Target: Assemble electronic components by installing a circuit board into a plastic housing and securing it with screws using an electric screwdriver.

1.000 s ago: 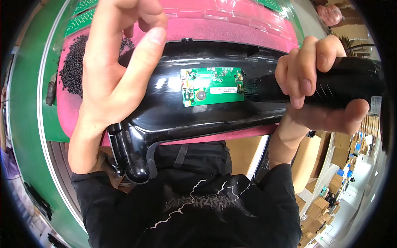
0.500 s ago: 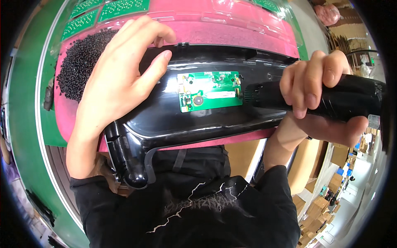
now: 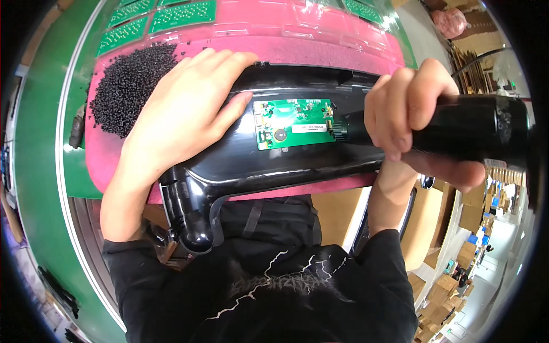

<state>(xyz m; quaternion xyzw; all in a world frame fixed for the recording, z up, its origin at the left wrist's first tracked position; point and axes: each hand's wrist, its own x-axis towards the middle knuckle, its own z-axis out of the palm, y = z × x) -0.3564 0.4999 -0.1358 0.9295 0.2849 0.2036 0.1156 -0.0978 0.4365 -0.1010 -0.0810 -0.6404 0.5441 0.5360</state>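
Note:
A glossy black plastic housing (image 3: 274, 163) lies across the mat, its hollow side up. Inside it sits a green circuit board (image 3: 294, 117) with a round dark part and a white label. My left hand (image 3: 186, 108) is draped over the housing's left part, fingers at the far edge and thumb on the inner surface, gripping it. My right hand (image 3: 409, 108) is wrapped round a black electric screwdriver (image 3: 472, 128), held nearly level. Its narrow nose is at the board's right edge; the bit itself cannot be made out.
A heap of small black screws (image 3: 128, 86) lies beside my left hand on the pink mat (image 3: 251, 48). Behind the housing, clear plastic trays hold several green circuit boards (image 3: 183, 15). The green tabletop (image 3: 43, 148) extends at left. Cardboard boxes (image 3: 443, 288) stand far right.
The screwdriver and my right hand have shifted slightly left, and its nose now meets the board's right edge. In the picture, the housing and my left hand appear a little further right.

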